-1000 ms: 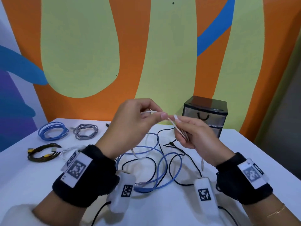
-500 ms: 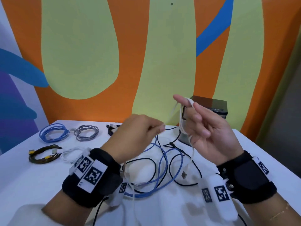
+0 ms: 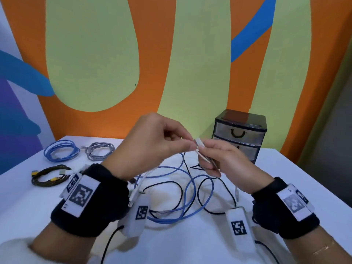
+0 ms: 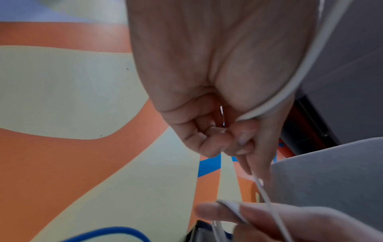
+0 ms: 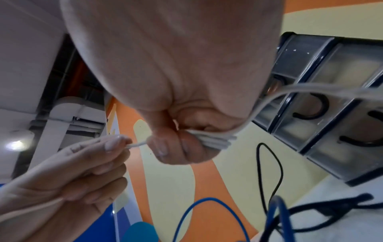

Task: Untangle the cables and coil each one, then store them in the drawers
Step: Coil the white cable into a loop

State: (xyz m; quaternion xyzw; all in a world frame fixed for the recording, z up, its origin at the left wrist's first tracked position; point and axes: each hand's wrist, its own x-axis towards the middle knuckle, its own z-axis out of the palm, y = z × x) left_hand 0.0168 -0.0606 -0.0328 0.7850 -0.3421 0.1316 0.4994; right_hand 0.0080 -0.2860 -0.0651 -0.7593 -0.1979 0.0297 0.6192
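Observation:
Both hands are raised above the table over a tangle of a blue cable [image 3: 190, 187] and a black cable [image 3: 205, 187]. My right hand [image 3: 213, 157] grips several folded loops of a thin white cable [image 3: 200, 144], seen bunched in its fist [image 5: 211, 139] in the right wrist view. My left hand [image 3: 182, 143] pinches the same white cable [image 5: 136, 144] between thumb and forefinger just left of the right hand. The cable's loose part hangs down past the left wrist [image 4: 323, 65]. The black small drawer unit [image 3: 240, 134] stands behind the right hand.
At the table's [image 3: 190, 244] far left lie a coiled blue cable [image 3: 61, 151], a coiled grey cable [image 3: 99, 150] and a coiled black-and-yellow cable [image 3: 49, 175]. The painted orange and green wall stands right behind. The table's right edge is close to the drawers.
Half a second ago my right hand was lifted with the white cable looped over its fingers; now it has come down and closed on the loops, and my left hand has met it.

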